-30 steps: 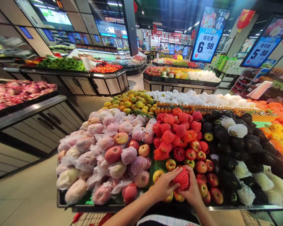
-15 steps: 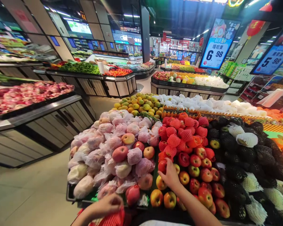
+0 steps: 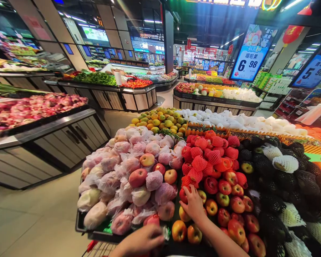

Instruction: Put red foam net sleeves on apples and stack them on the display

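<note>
My right hand reaches into the section of unwrapped apples, its thumb and fingers around a red apple at the left edge of that section. Part of this apple is hidden by the fingers. My left hand hovers over the front edge of the bin, close to the paper-wrapped fruit, and its fingers are smeared by motion. Yellow-red apples lie just below my right hand. Behind it is a heap of apples in red foam nets.
Fruit in thin wrap fills the left section; black-netted fruit is piled at right. Mangoes and white-netted fruit lie behind. A wire shopping cart shows at the front. Onions stand across the aisle.
My left hand has moved right, from beside a red foam net to the bin's front edge; the net has dropped largely out of view. My right hand stays at the same apple.
</note>
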The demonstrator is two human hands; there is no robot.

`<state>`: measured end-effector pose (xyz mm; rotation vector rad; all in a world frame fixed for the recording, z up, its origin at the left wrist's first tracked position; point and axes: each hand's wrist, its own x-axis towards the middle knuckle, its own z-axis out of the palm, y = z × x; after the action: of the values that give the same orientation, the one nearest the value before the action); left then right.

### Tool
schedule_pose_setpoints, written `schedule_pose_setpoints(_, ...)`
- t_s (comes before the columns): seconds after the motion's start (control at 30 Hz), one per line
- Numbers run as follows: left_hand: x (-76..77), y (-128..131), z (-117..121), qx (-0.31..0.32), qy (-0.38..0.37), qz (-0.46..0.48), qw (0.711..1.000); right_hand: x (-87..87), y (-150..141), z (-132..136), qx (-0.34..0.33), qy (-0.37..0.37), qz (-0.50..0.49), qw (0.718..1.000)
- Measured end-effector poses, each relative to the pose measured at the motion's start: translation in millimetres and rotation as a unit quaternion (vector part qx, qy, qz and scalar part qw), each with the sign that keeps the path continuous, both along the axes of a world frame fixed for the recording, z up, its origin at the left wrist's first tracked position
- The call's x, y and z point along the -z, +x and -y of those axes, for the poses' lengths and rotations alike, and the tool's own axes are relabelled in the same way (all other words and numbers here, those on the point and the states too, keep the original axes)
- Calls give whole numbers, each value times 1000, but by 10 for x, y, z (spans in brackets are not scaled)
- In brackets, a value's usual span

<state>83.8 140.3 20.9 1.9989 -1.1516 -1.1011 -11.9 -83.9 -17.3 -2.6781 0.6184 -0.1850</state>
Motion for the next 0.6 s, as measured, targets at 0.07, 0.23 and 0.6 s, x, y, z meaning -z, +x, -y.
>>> schedule_pose_setpoints(0.07,-76,39,566,-44,-71,52,995,35,-26,3,6,8,7,1000)
schedule_pose_setpoints(0.23,-81,156,1954,-190,-126,193,954,212,-31,-2,11,23,26,999)
schedule_pose_setpoints(0.6,-106,430,1784,-248,-164,318,900,251,-157,60,20,137,147,979)
